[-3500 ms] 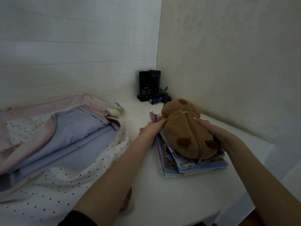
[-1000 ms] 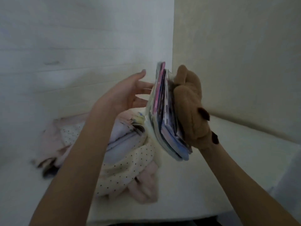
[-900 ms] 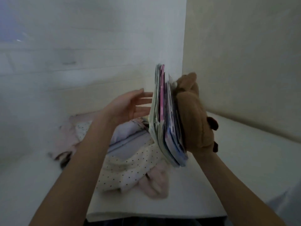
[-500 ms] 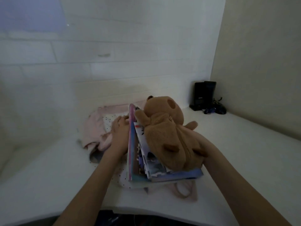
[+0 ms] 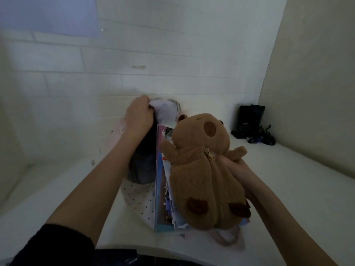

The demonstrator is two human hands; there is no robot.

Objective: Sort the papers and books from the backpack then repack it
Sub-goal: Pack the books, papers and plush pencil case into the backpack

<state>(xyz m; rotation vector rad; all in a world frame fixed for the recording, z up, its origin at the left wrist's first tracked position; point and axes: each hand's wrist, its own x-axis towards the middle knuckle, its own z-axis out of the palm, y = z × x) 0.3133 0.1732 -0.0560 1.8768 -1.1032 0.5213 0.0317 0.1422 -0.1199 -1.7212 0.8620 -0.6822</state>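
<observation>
So this is the repacking part, sorting looks done as far as I can tell. The left hand (image 5: 138, 114) has its fingers curled round the pale lilac lining at the top rim of the soft pink backpack with the white polka-dot panel (image 5: 140, 196), pulling the mouth up and open so you can see the dark inside. The backpack is slumped on the white bench (image 5: 299, 189), roughly in the middle near the front edge. The right hand (image 5: 240, 173) is gripping a bundle: a stack of thin colourful books and papers with blue and pink covers (image 5: 160, 189), standing on edge, with a fuzzy brown plush animal pouch with a zip down its back (image 5: 203, 169) pressed on top of it. Fingers are mostly hidden behind the plush, so I can only say they're wrapped round the bundle, not exactly how. The stack's far end is right at the opening, maybe already partly in, hard to tell. Next move, I'd guess: keep the mouth held wide and slide the stack down edge-first without corners snagging the lining. The plush could slip off or jam the opening. Back right corner has a black boxy gadget with tangled cables (image 5: 249, 121), well out of the way.
</observation>
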